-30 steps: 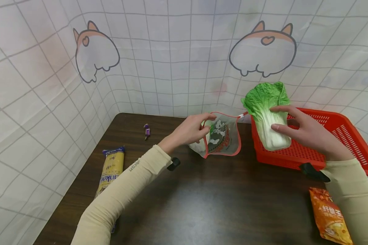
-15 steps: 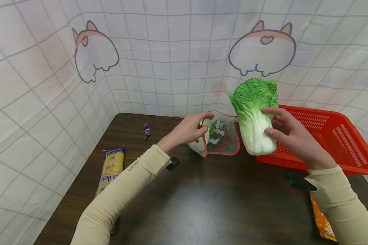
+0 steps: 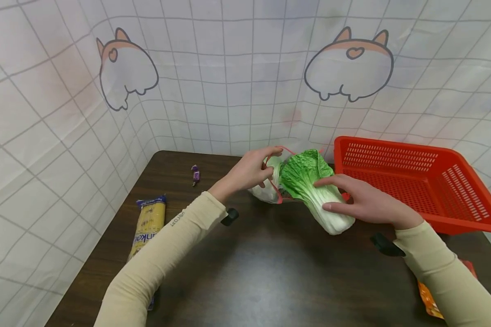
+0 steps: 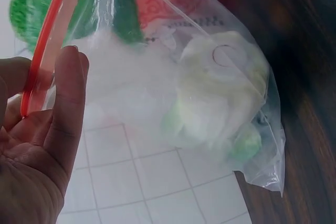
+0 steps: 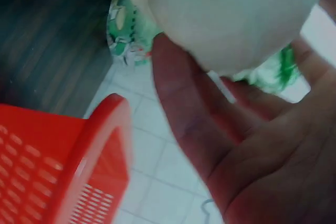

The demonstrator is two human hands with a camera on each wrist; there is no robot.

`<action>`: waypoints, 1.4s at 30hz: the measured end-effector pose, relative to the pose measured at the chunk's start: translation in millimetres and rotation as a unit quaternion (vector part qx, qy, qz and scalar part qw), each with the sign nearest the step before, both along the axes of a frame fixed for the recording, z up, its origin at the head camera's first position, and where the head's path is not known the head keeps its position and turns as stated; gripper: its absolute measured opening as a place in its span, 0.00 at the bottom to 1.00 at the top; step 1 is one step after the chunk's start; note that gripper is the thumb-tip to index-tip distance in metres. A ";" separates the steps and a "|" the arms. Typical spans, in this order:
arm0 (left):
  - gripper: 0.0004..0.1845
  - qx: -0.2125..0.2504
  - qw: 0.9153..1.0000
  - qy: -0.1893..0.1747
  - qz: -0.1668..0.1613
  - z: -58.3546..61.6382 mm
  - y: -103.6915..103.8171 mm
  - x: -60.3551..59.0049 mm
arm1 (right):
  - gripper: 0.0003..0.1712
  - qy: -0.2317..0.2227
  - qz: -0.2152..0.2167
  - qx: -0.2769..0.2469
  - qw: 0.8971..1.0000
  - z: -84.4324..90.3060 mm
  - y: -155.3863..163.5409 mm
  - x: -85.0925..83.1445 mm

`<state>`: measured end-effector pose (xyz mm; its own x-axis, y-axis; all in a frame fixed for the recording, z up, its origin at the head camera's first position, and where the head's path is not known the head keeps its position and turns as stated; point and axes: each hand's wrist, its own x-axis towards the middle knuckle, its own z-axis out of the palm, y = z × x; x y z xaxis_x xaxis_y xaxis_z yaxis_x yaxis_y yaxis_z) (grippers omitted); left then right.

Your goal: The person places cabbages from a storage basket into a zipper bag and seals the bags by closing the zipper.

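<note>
My left hand (image 3: 249,171) pinches the red-edged rim of a clear zip bag (image 4: 131,87) and holds its mouth apart. Inside the bag lies a pale vegetable with some green (image 4: 218,85), partly blurred by the plastic. My right hand (image 3: 364,200) grips a napa cabbage (image 3: 325,204) by its white stalk. The cabbage tilts with its green leaves toward the left, at the bag's mouth; whether the leaf tips are inside I cannot tell. In the right wrist view the cabbage's white base (image 5: 226,19) sits between my thumb and fingers.
A red perforated basket (image 3: 397,222) stands at the right, close to my right hand. A yellow noodle packet (image 3: 150,222) and a purple wrapped candy (image 3: 195,175) lie on the left. An orange snack bag (image 3: 429,299) is partly under my right forearm. A gridded cloth hangs behind.
My right hand has carried the cabbage left and down from over the basket to the bag's mouth, tipping its leaves leftward. My left hand stays at the bag's rim.
</note>
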<state>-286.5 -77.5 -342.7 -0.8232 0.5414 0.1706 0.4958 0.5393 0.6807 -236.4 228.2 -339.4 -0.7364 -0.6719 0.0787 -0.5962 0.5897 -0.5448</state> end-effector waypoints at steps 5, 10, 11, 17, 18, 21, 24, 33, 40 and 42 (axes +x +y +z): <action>0.32 -0.001 1.000 0.007 -0.002 -1.7 4.4 0.9 | 0.27 0.009 0.013 0.042 0.999 7.5 -12.2 2.3; 0.32 -0.013 1.000 0.024 -0.014 0.0 8.5 3.5 | 0.24 -0.024 0.019 0.079 0.996 11.5 -26.1 3.8; 0.33 -0.016 0.999 0.028 -0.019 0.3 9.2 4.5 | 0.24 -0.031 0.004 0.086 0.996 12.1 -28.8 3.3; 0.32 -0.027 0.998 0.051 -0.036 -1.4 15.9 7.8 | 0.27 -0.049 -0.102 0.084 0.990 15.1 -44.1 -2.3; 0.32 -0.029 0.997 0.054 -0.036 -1.5 17.4 8.4 | 0.27 -0.054 -0.106 0.078 0.990 14.8 -46.6 -3.2; 0.32 -0.045 0.996 0.072 -0.041 -0.9 22.3 10.5 | 0.30 -0.073 -0.104 0.069 0.989 12.1 -53.7 -5.9; 0.32 -0.050 0.995 0.074 -0.051 1.0 26.1 13.4 | 0.32 -0.066 -0.120 0.070 0.988 8.8 -59.2 -10.3; 0.30 -0.025 0.999 0.039 -0.009 6.0 28.0 14.2 | 0.44 -0.129 -0.083 -0.017 0.988 4.0 -59.4 -13.9; 0.28 -0.037 0.998 0.044 0.011 7.2 29.7 15.6 | 0.36 -0.121 -0.054 -0.043 0.990 -1.7 -59.1 -8.2; 0.29 -0.041 0.998 0.047 0.006 7.6 30.7 17.2 | 0.35 -0.094 -0.086 -0.036 0.991 -2.1 -60.7 -6.6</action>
